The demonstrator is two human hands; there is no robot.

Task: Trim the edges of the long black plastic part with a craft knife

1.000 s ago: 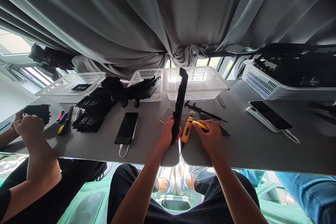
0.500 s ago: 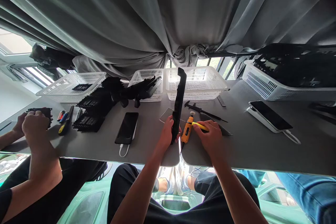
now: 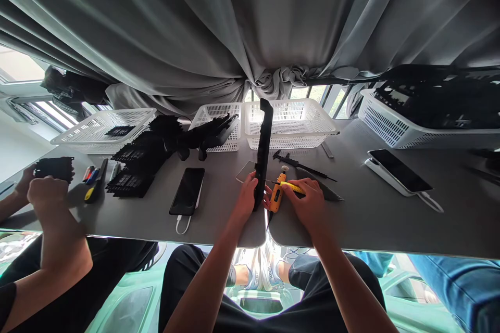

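My left hand (image 3: 245, 199) is closed around the lower end of a long black plastic part (image 3: 264, 138), held nearly upright above the table. My right hand (image 3: 308, 200) grips a slim tool with a yellow ribbed handle (image 3: 294, 187). Its thin dark shaft points left toward the black part; whether the tip touches it I cannot tell. Between my hands an orange rotary tool (image 3: 276, 199) with a small round head lies on the table, partly behind the yellow handle. A black caliper (image 3: 302, 165) and a dark pointed flat piece (image 3: 328, 191) lie beyond my right hand.
White baskets (image 3: 289, 141) line the back, the right one (image 3: 385, 125) piled with black parts. Stacked black parts (image 3: 133, 182) and a phone (image 3: 187, 191) lie left; another phone (image 3: 400, 171) lies right. A co-worker's hands (image 3: 49, 190) hold a black piece beside markers and a cutter (image 3: 96, 182).
The yellow-handled tool and my right hand have moved slightly left, closer to the black part. The black part leans a little differently. The view has shifted slightly.
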